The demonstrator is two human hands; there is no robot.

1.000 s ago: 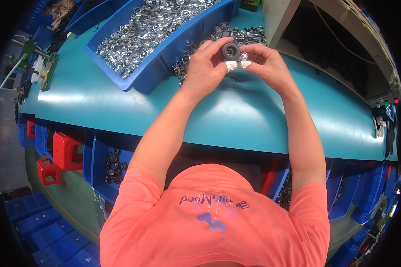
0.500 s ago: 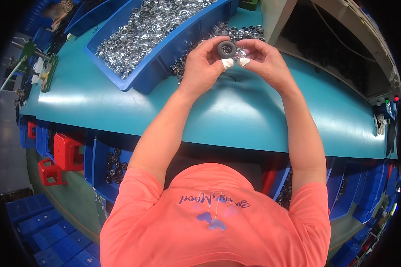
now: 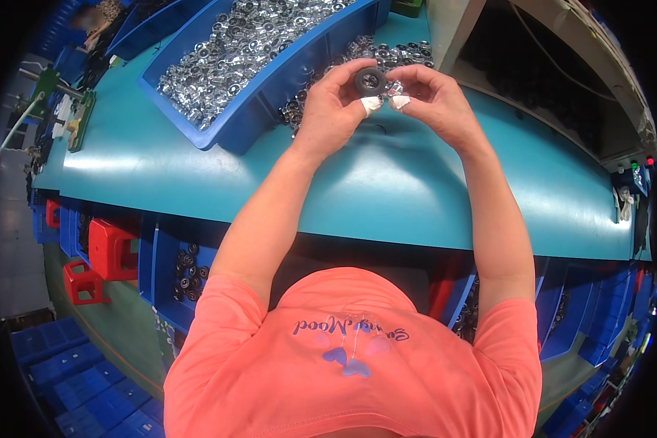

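Between the thumb and fingers of my left hand is a small black toy wheel with a shiny hub, its round face turned toward me. Close beside it, my right hand pinches a small clear-and-silver wheel hub, partly covered by the fingers. White tape wraps both thumbs. The two hands are raised over the blue-green table, almost touching. Behind them lies a loose pile of shiny hubs, partly hidden by my fingers.
A large blue bin full of shiny hubs stands left of my hands. A pale-framed machine opening is at the right. Below the table are blue bins with black wheels and red stools.
The black wheel has tilted and shifted slightly left, and more of the hub in my right hand shows. Both arms stay nearly in place.
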